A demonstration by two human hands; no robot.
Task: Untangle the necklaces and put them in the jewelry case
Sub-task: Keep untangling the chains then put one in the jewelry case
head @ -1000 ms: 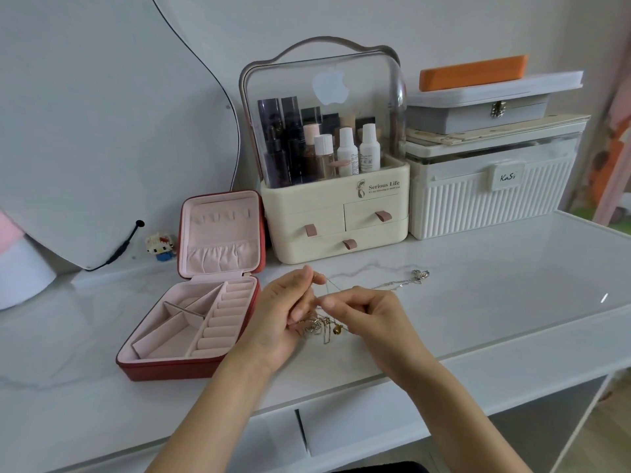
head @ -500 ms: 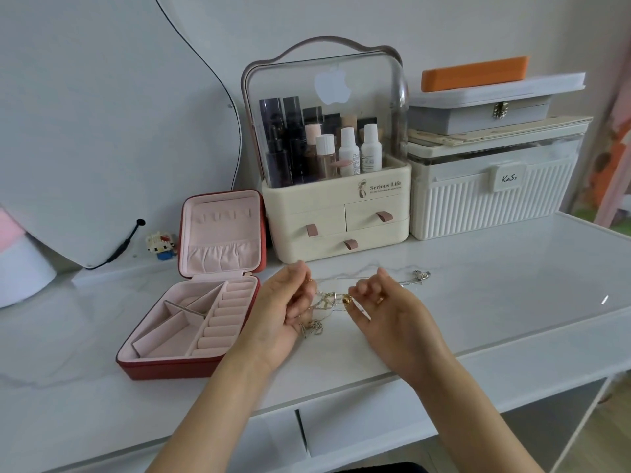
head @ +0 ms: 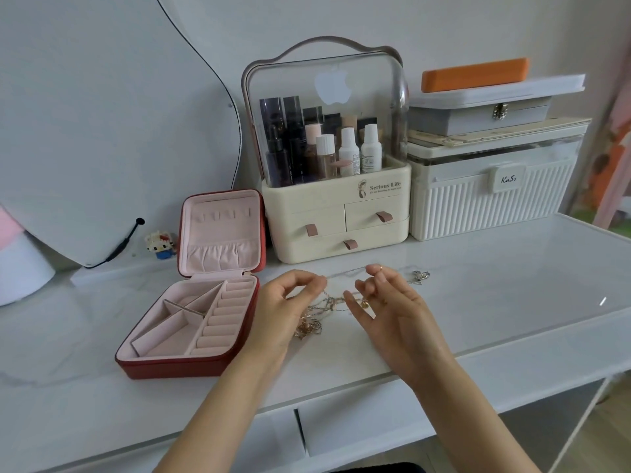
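Pinching necklaces (head: 316, 314) | left hand (head: 285, 310), right hand (head: 392, 308) fingers grip chains | jewelry case (head: 191, 312) open

Place: a home dressing table, likely in a bedroom.
Surface: white marble-look desk (head: 478, 302) with drawers under its front edge.
12 o'clock: cream cosmetics organiser (head: 336, 213) with a clear lid, full of bottles.
2 o'clock: ribbed white storage box (head: 491, 203) stacked with smaller cases.
10 o'clock: curved vanity mirror (head: 102, 131); a small toy figure (head: 160, 243) beside its base.
9 o'clock: open red jewelry case (head: 191, 365), pink lined.
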